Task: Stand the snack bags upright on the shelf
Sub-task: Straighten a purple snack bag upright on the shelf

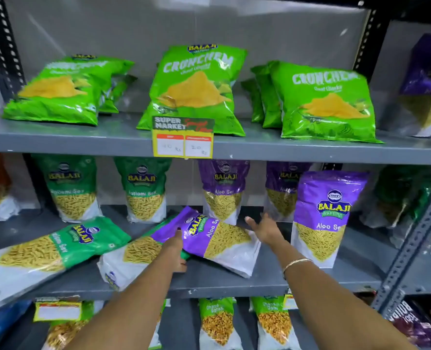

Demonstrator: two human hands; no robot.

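Observation:
On the middle shelf (pixel 234 284) a purple Aloo Sev bag (pixel 219 238) lies tilted on its side. My left hand (pixel 175 248) grips its left edge, thumb on the purple front. Underneath it lies another bag (pixel 133 256), mostly hidden. My right hand (pixel 263 228) is open with fingers spread, just right of the tilted bag's top and apart from it. A green Ratlami Sev bag (pixel 50 251) lies flat at the left front. A purple Aloo Sev bag (pixel 323 218) stands upright at the right front. Several green and purple bags stand upright at the back.
The top shelf holds green Cronchem bags (pixel 194 89), some leaning, behind a price tag (pixel 183 137). A dark purple bag (pixel 426 84) stands at the far right. The bottom shelf holds Chana bags (pixel 218 322). Perforated metal uprights (pixel 408 238) frame the right side.

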